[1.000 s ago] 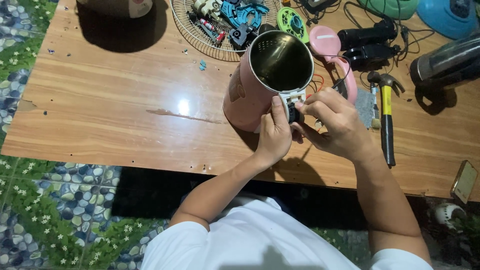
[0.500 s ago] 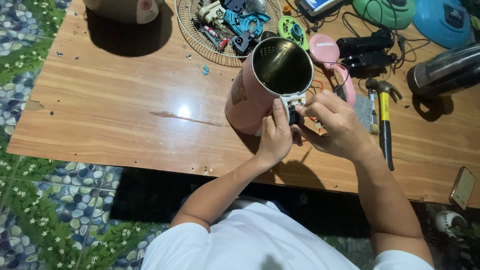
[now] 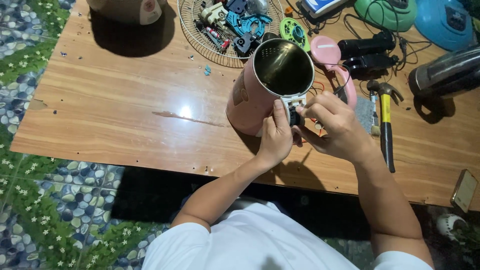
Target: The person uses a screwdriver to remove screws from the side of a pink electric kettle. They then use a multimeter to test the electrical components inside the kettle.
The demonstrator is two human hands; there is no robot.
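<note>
Pink and steel-lined, the electric kettle lies tipped on the wooden table at centre frame, its open mouth toward the camera, likely so the fitting at its rim can be reached. The left hand presses against its side, fingers curled to steady it; the right hand pinches a small black part there. A hammer lies just right.
</note>
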